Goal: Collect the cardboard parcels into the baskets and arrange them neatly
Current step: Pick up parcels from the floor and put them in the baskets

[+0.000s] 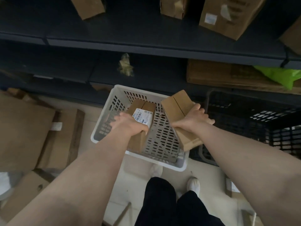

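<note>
Head view (only view).

Left hand [130,126] grips the labelled parcel [138,141] from above. The thumb curls down the near side, and the fingers wrap the far side but are blurred, so I cannot tell how spread they are. The parcel hangs end-down over the inside of the white basket [104,115].

Right hand [195,119] holds the plain parcel [177,105] with the fingers curled over its right edge and the palm on top. This box is tilted and sits over the basket's right rim, between the white basket and the black basket [260,121].

Neither parcel touches the basket floor as far as I can judge. The slotted bottom shows bare beneath them.

More parcels on shelf [223,15] above. Flattened cardboard [24,128] lies on the floor at left.

Step in hand, my judgement — the placing stage, two parcels being brought down into the white basket.

Next move calls for lowering each box flat. The labelled one goes against a wall, and the plain one is brought inward off the rim and set flush beside it — otherwise it may catch the rim and tip.
</note>
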Motion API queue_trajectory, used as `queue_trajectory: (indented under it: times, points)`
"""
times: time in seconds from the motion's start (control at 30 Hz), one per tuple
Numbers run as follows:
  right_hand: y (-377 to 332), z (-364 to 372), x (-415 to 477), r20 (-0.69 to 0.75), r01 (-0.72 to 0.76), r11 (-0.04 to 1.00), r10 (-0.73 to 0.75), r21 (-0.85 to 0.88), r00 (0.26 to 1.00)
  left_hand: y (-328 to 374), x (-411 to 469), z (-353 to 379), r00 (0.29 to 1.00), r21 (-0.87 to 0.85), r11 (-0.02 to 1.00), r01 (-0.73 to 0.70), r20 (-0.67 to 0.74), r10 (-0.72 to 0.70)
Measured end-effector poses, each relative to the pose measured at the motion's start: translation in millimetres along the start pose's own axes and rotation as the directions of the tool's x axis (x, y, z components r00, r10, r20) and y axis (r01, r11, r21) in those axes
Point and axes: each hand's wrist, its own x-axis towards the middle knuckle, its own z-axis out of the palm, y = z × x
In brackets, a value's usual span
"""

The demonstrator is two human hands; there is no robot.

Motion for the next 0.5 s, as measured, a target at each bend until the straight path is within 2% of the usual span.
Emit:
queue_trajectory:
  times: [0.13,0.23,0.3,0.5]
  points:
    - [-36,20,17,-0.047,-0.014,1.000,0.015,0.027,0.999,-11,44,-13,1.000,0.059,0.998,-0.007,0.007,0.006]
    - [-54,33,30,0.086,0.133,0.981,-0.147,0.143,0.985,-18,74,-22,0.999,0.072,0.997,-0.038,0.011,0.037]
    - [-60,36,32,0.180,0.141,0.956,-0.191,0.258,0.965,-20,87,-26,0.999,0.075,0.996,-0.044,0.016,0.043]
    - [-47,34,51,0.194,0.042,0.965,-0.094,0.257,0.976,-19,102,-30,0.994,0.102,0.989,-0.104,0.043,0.100]
